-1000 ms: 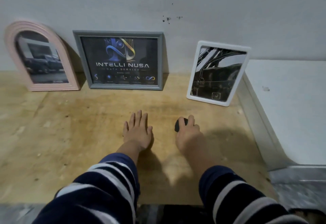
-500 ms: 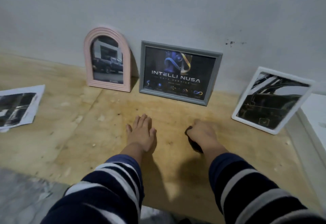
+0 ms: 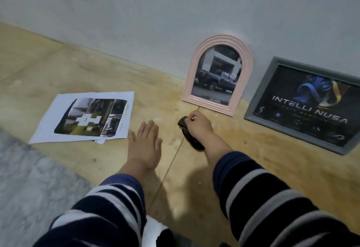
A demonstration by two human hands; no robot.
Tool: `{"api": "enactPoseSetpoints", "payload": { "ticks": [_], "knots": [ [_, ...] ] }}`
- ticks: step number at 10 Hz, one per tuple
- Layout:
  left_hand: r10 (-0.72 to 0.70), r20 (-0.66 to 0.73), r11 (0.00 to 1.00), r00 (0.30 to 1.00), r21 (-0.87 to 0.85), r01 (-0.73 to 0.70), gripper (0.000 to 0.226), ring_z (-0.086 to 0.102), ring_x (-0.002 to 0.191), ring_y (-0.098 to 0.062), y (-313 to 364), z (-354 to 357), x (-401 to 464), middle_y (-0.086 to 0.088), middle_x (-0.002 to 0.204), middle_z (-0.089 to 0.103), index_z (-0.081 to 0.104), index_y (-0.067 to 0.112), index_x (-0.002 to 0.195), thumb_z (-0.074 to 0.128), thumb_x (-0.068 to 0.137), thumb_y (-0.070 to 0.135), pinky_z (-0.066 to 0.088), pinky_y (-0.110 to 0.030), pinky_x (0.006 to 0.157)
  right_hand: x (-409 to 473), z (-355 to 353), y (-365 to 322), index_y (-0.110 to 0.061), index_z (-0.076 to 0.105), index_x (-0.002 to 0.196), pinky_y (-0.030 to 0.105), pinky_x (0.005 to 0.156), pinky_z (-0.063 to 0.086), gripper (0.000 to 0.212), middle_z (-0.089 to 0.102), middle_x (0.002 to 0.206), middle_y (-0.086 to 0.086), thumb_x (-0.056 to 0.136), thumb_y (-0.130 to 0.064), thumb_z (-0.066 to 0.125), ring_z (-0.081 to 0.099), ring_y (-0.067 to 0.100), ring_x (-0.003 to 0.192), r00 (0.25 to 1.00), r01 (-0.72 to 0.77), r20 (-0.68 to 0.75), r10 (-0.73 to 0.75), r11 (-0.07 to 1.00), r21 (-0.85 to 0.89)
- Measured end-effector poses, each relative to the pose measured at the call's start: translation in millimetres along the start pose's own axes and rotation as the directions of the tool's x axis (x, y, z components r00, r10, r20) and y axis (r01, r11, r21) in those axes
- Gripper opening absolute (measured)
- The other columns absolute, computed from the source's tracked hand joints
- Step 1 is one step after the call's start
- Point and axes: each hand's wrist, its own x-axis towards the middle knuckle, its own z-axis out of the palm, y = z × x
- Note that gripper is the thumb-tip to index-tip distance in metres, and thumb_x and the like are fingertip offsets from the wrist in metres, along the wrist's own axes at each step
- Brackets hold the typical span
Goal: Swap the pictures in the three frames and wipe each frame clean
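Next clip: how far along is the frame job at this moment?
Nothing looks finished: the pink arched frame and grey frame lean on the wall with pictures inside. In hand: the right hand grips a dark cloth; the left hand reaches, open, toward the loose prints. Swapping and wiping appear left.

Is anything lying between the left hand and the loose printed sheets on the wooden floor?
Nothing visible: bare wooden floor separates the flat left hand from the printed sheets just to its left.

Pink arched frame (image 3: 218,73), grey frame (image 3: 303,104) lean on wall; prints (image 3: 85,118) flat.
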Motion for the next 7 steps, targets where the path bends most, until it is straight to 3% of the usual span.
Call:
{"api": "enactPoseSetpoints", "payload": {
  "ticks": [2, 3, 4, 5, 7],
  "knots": [
    [0.057, -0.078, 0.998, 0.995, -0.01, -0.058, 0.067, -0.005, 0.148, -0.007, -35, 22, 9, 0.013, 0.161, 0.003, 0.015, 0.029, 0.153, 0.002, 0.093, 0.054, -0.003, -0.044, 0.119, 56, 48, -66, -0.027, 0.057, 0.088, 0.028, 0.071, 0.041, 0.018, 0.061, 0.101, -0.001, 0.091, -0.045, 0.056, 0.052, 0.02, 0.083, 0.987, 0.093, -0.132, -0.088, 0.995, 0.027],
    [0.05, -0.094, 0.997, 0.994, -0.057, -0.055, 0.067, -0.003, 0.147, -0.005, -34, 20, 11, 0.014, 0.161, 0.008, 0.02, 0.03, 0.151, 0.004, 0.092, 0.056, -0.003, -0.043, 0.119, 80, 64, -83, -0.025, 0.06, 0.11, 0.032, 0.085, 0.045, 0.028, 0.052, 0.126, 0.007, 0.094, -0.045, 0.05, 0.053, 0.023, 0.1, 0.981, 0.129, -0.145, -0.129, 0.992, -0.01],
    [0.049, -0.092, 0.997, 0.995, -0.052, -0.054, 0.068, -0.002, 0.148, -0.006, -37, 19, 12, 0.014, 0.16, 0.009, 0.023, 0.03, 0.15, 0.003, 0.091, 0.057, -0.004, -0.043, 0.118, 88, 82, -81, -0.027, 0.026, 0.15, 0.041, 0.111, 0.03, 0.057, 0.015, 0.156, 0.006, 0.096, -0.029, 0.045, 0.025, 0.031, 0.138, 0.989, 0.143, 0.093, -0.117, 0.921, -0.363],
    [0.056, -0.096, 0.995, 0.994, -0.08, -0.064, 0.067, 0.007, 0.148, -0.01, -39, 19, 12, 0.01, 0.159, 0.02, 0.034, 0.027, 0.146, 0.009, 0.091, 0.055, -0.001, -0.045, 0.117, 82, 89, -75, -0.029, 0.005, 0.154, 0.043, 0.114, 0.023, 0.076, 0.002, 0.16, 0.006, 0.092, -0.014, 0.047, 0.012, 0.032, 0.142, 0.984, 0.18, 0.113, -0.141, 0.807, -0.562],
    [0.044, -0.082, 0.998, 0.996, -0.037, -0.047, 0.071, 0.002, 0.148, -0.009, -39, 20, 13, 0.01, 0.16, 0.014, 0.029, 0.027, 0.148, 0.003, 0.088, 0.056, -0.001, -0.046, 0.118, 68, 82, -62, -0.038, 0.004, 0.152, 0.045, 0.115, 0.021, 0.07, -0.003, 0.162, 0.0, 0.097, -0.032, 0.046, 0.007, 0.03, 0.145, 0.976, 0.216, 0.065, -0.207, 0.89, -0.401]
  ]
}}
